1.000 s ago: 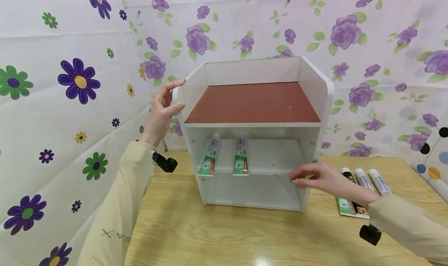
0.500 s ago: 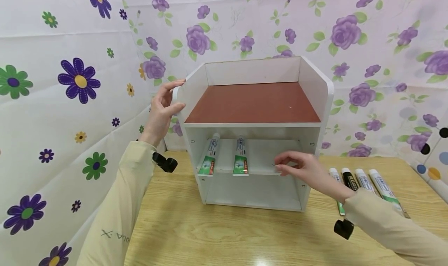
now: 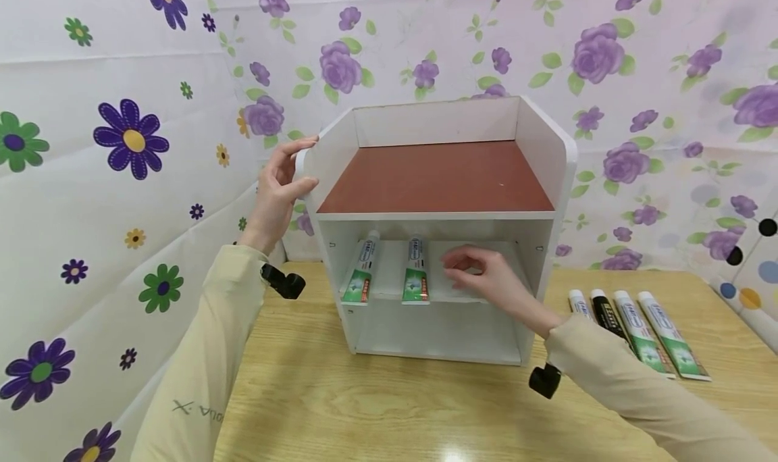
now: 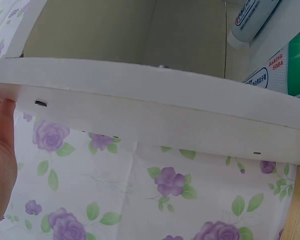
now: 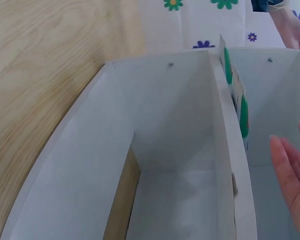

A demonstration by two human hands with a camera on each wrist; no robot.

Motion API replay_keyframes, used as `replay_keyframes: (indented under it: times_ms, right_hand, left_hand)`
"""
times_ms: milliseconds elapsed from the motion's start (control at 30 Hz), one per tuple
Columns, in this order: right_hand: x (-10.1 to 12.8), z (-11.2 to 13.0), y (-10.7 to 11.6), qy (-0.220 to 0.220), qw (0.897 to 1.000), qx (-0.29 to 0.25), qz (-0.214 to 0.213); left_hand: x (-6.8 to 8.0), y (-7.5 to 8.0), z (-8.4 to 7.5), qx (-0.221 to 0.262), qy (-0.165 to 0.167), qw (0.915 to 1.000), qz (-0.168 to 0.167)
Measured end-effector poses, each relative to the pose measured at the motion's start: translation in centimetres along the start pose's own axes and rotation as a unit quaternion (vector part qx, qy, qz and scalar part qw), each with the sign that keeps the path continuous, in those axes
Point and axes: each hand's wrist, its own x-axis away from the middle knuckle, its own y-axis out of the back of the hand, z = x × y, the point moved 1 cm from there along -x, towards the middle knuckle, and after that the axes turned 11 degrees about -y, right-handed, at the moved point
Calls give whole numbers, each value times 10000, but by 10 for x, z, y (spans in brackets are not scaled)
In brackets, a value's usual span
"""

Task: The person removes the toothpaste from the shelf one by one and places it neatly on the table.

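Observation:
A white shelf unit (image 3: pixel 437 178) with a brown top board stands on the wooden table (image 3: pixel 377 401). My left hand (image 3: pixel 292 171) grips the front edge of its left side panel (image 4: pixel 150 110), thumb in front and fingers (image 4: pixel 2 165) behind. My right hand (image 3: pixel 468 269) reaches into the middle compartment, its fingers (image 5: pixel 290 175) loosely bent over the shelf board (image 3: pixel 389 273) and holding nothing that I can see. Two green-and-white toothpaste tubes (image 3: pixel 362 273) (image 3: pixel 416 273) lie on that board, to the left of the hand.
Several more tubes (image 3: pixel 638 334) lie in a row on the table to the right of the unit. The bottom compartment (image 3: pixel 437 334) holds nothing. Floral cloth (image 3: pixel 121 178) hangs close behind and to the left.
My right hand has moved from the unit's right front edge leftward and into the middle compartment. The left hand has kept its grip on the side panel.

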Motion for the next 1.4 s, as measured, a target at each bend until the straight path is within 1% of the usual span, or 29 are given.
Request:
replay_keyframes:
  times_ms: [67,167,200,333,467,633,867,1000,1133,1400]
  right_hand:
    - [-6,1,-5,-137,9999,-34,-17]
    - [-12,3,-11,-473,9989,-57,-42]
    - [-16,0,-13,-551,9985,-61,-40]
    - [-24,1,-19,-805,9967,-15,-39]
    - [-32,4,-25,-990,9949,160,-109]
    - [-40,7,-31,-1136,9919,527,-209]
    - [-46,7,-37,-1419,9875,692,2]
    - [-48,11,-39,-1564,9833,918,122]
    - [-51,17,-41,-1814,9785,948,259]
    - [-58,25,-43,-2135,9691,1198,314]
  left_hand:
    - [0,0,0,-1,-7,10000,-10]
    - [0,0,0,8,-5,10000,-10]
    - [0,0,-1,6,-1,10000,-10]
    - [0,1,-1,26,27,10000,-17]
    - [0,1,0,48,-50,10000,7]
    - [-2,0,1,128,-105,9999,10]
    - [-1,1,2,111,-131,9998,25]
    - [-1,1,2,106,-111,9999,33]
    - [0,1,1,90,-65,9999,-9]
    - [-1,1,0,55,-23,10000,-26]
